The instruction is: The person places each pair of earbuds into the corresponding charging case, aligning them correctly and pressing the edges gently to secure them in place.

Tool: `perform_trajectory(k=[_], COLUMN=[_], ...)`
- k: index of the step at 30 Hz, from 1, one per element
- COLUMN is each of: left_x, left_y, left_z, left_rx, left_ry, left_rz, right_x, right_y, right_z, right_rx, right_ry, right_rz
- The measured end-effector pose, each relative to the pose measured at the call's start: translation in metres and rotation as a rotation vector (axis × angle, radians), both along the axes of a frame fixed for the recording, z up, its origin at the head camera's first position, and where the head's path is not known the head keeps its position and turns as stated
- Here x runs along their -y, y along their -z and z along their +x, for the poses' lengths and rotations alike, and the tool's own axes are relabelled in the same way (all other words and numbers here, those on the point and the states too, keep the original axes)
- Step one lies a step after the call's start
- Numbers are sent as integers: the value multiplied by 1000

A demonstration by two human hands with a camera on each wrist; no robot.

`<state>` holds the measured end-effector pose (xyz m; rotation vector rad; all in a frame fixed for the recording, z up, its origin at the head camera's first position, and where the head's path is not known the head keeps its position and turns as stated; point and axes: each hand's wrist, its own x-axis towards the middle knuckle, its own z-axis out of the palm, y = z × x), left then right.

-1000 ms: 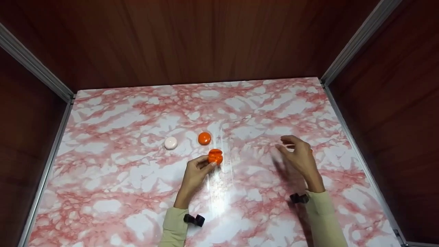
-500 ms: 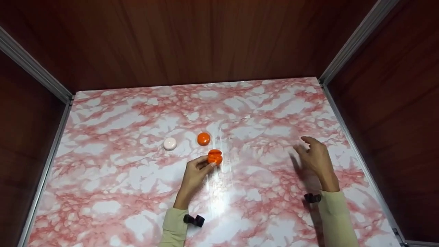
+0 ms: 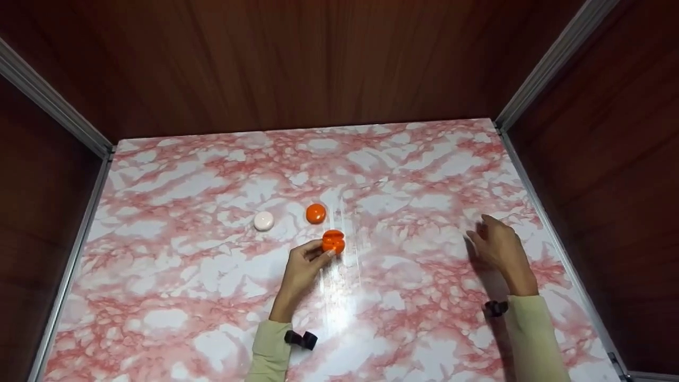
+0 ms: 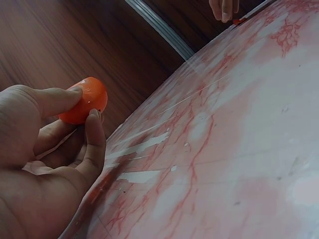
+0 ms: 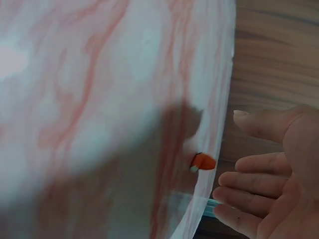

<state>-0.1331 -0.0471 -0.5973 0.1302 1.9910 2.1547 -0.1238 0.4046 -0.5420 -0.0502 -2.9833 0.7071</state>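
Observation:
My left hand [image 3: 302,268] pinches a small round orange earbud case [image 3: 333,246] between thumb and fingers, its lid raised. In the left wrist view the same case [image 4: 88,103] shows its glossy outside, held over the table. On the right, my right hand [image 3: 503,252] hovers with nothing in its grasp. The right wrist view has that hand [image 5: 274,174] with fingers extended beside a small orange earbud [image 5: 203,161] with a pale tip, which lies on the table. From the head view the right hand hides this earbud.
A round glossy orange case [image 3: 315,213] and a round white case [image 3: 263,220] sit beyond the left hand. The marbled red-and-white table [image 3: 175,254] is bounded by dark wooden panels [image 3: 297,63] and metal rails [image 3: 551,212].
My right hand has moved right across the table, away from the left hand. The left hand stays in place with the raised-lid earbud case, and the other two cases have not moved.

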Motion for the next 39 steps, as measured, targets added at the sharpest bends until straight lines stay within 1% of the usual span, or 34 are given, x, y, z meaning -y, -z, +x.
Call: perform_trajectory(k=[2,5,13,20,28,33,36,39], left_x=[0,0,0,1,2,2,2,2], left_y=[0,0,1,0,-1,-1,-1,-1], left_z=[0,0,-1,-1,0,0,1,1], left_rx=[-12,-23,-19,-29,-29,-6,-2,-7], left_ry=[2,4,1,3,8,4,3,3], left_rz=[-7,-15,-12,2,8,17,16,19], right_x=[-2,-4,-7,-5,2,4,4,4], right_y=[0,1,5,6,4,5,5,3], right_z=[1,1,-1,-2,-3,-3,-4,-5], right_rx=[37,59,43,99,65,30,38,74], right_ry=[6,2,-33,-44,-43,-40,-28,-1], right_rz=[4,10,41,75,153,207,241,252])
